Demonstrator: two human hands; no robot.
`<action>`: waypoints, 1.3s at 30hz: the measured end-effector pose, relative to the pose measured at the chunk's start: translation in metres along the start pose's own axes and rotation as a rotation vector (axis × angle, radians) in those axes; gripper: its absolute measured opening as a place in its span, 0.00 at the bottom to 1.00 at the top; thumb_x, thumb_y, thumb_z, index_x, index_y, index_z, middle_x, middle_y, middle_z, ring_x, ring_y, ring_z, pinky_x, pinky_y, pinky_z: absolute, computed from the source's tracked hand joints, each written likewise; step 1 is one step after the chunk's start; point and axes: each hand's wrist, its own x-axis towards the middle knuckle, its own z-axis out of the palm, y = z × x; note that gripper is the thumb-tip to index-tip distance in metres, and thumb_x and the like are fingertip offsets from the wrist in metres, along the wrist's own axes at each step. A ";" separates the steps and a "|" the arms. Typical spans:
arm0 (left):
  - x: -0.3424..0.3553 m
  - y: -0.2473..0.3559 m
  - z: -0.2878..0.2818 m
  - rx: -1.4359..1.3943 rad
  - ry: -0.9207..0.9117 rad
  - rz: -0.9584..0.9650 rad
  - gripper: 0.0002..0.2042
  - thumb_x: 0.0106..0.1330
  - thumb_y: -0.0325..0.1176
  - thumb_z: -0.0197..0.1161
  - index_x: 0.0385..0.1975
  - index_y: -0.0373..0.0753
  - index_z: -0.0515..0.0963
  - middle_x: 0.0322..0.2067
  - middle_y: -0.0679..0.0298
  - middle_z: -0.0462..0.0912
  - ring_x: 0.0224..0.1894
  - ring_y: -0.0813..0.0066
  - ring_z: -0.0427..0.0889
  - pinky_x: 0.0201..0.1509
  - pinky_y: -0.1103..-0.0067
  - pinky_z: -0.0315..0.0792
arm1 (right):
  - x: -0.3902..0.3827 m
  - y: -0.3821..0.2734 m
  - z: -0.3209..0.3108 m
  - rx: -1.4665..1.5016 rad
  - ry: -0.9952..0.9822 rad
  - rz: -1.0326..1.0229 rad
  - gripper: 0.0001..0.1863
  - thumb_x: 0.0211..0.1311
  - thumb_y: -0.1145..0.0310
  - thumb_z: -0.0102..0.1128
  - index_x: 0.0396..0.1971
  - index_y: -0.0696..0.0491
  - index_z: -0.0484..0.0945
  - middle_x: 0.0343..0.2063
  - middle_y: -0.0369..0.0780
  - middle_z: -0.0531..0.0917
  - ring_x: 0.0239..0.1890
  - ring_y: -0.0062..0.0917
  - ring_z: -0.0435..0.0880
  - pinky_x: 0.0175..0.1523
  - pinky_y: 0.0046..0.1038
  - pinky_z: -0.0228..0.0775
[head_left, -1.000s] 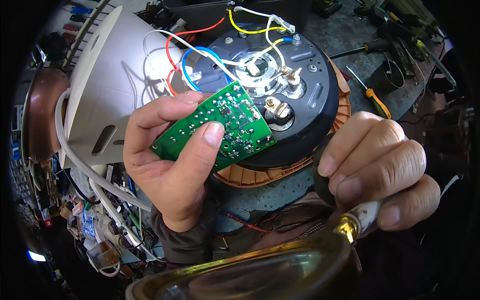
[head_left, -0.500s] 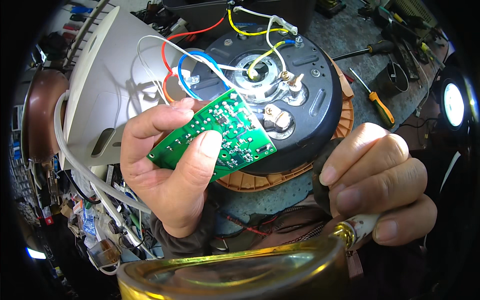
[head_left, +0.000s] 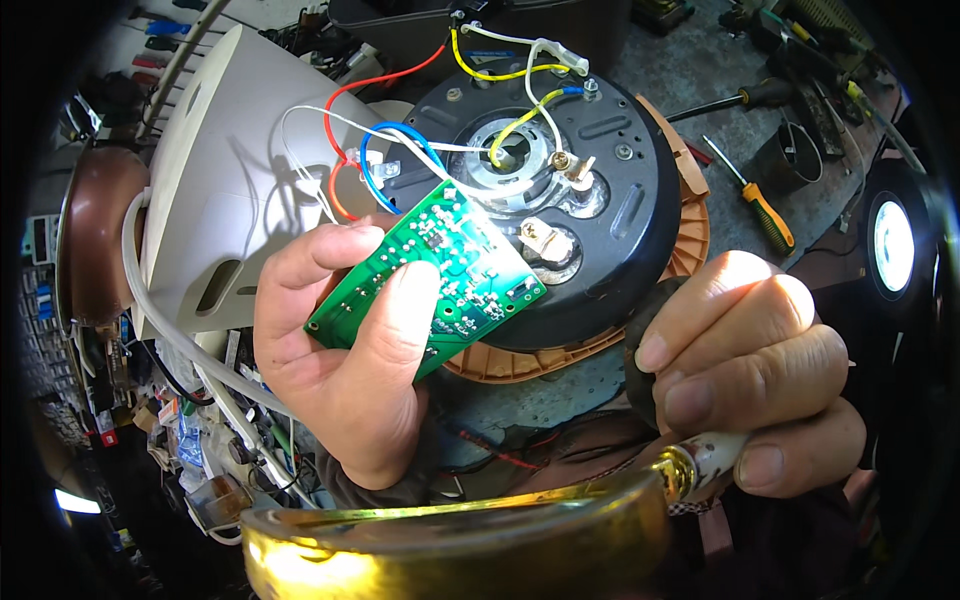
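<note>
My left hand [head_left: 365, 350] pinches a green circuit board [head_left: 465, 265] between thumb and fingers, its soldered side turned up and tilted. Wires in white, blue [head_left: 375, 180] and red [head_left: 328, 120] run behind the board's upper edge. Beyond it lies a round black appliance base [head_left: 620, 220] with brass-coloured terminals [head_left: 547, 240] and yellow leads. My right hand [head_left: 750, 375] is closed round the patterned white handle [head_left: 712, 462] of a magnifying glass. Its gold-rimmed lens [head_left: 450, 550] is close to the lower edge, seen nearly edge-on, below the board. A dark object beside my right fingers is partly hidden.
A white cone-shaped housing [head_left: 220, 150] stands at the left, a brown round part [head_left: 100, 230] beside it. An orange-handled screwdriver [head_left: 768, 215], another screwdriver [head_left: 755, 95] and a dark cup [head_left: 785, 160] lie to the right. A bright lamp [head_left: 893, 245] shines at the far right.
The magnifying glass has tipped, so less of its lens face shows and more of its gold rim. The board and my left hand have shifted only slightly.
</note>
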 end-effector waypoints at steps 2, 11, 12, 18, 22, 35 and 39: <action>0.000 0.002 0.003 0.018 -0.001 0.017 0.17 0.62 0.14 0.71 0.50 0.31 0.78 0.45 0.50 0.88 0.44 0.71 0.88 0.54 0.75 0.82 | 0.001 -0.004 0.001 -0.014 0.009 0.077 0.13 0.73 0.66 0.66 0.53 0.49 0.77 0.42 0.46 0.84 0.31 0.25 0.81 0.40 0.32 0.83; -0.003 0.002 0.004 0.018 0.008 0.037 0.17 0.62 0.13 0.70 0.51 0.31 0.78 0.44 0.51 0.88 0.43 0.71 0.88 0.53 0.76 0.82 | 0.006 -0.007 -0.013 -0.004 -0.099 0.051 0.12 0.74 0.66 0.65 0.52 0.50 0.76 0.38 0.45 0.84 0.30 0.26 0.80 0.37 0.32 0.84; -0.002 0.002 0.005 0.017 0.004 0.033 0.17 0.62 0.13 0.70 0.51 0.31 0.78 0.44 0.51 0.88 0.43 0.71 0.88 0.53 0.76 0.82 | 0.002 -0.007 -0.016 0.002 -0.093 0.047 0.12 0.74 0.66 0.65 0.52 0.50 0.76 0.38 0.45 0.84 0.29 0.26 0.80 0.37 0.32 0.84; -0.005 0.007 0.007 0.021 0.029 0.011 0.17 0.63 0.14 0.70 0.51 0.31 0.78 0.45 0.51 0.88 0.43 0.71 0.88 0.54 0.76 0.82 | 0.001 -0.006 -0.015 -0.008 -0.072 0.040 0.13 0.73 0.66 0.66 0.52 0.50 0.76 0.35 0.44 0.84 0.29 0.27 0.80 0.35 0.32 0.84; -0.005 0.008 0.010 0.029 0.008 -0.003 0.16 0.65 0.14 0.69 0.52 0.31 0.78 0.45 0.52 0.88 0.45 0.72 0.88 0.54 0.76 0.82 | 0.002 -0.010 -0.020 -0.011 -0.088 0.076 0.14 0.72 0.66 0.66 0.52 0.50 0.76 0.37 0.45 0.85 0.29 0.27 0.80 0.36 0.33 0.84; -0.008 0.011 0.007 0.039 -0.031 -0.016 0.17 0.68 0.14 0.68 0.54 0.32 0.77 0.47 0.50 0.87 0.48 0.71 0.88 0.59 0.73 0.81 | -0.003 -0.009 -0.011 -0.051 0.002 0.039 0.14 0.70 0.67 0.69 0.50 0.50 0.76 0.36 0.44 0.85 0.28 0.27 0.80 0.32 0.31 0.83; -0.008 0.010 0.007 0.054 -0.034 0.005 0.17 0.68 0.13 0.67 0.54 0.32 0.77 0.48 0.49 0.87 0.49 0.70 0.88 0.60 0.72 0.81 | 0.006 -0.010 -0.014 -0.037 -0.032 0.059 0.14 0.69 0.68 0.71 0.49 0.50 0.76 0.33 0.42 0.84 0.27 0.26 0.80 0.31 0.31 0.83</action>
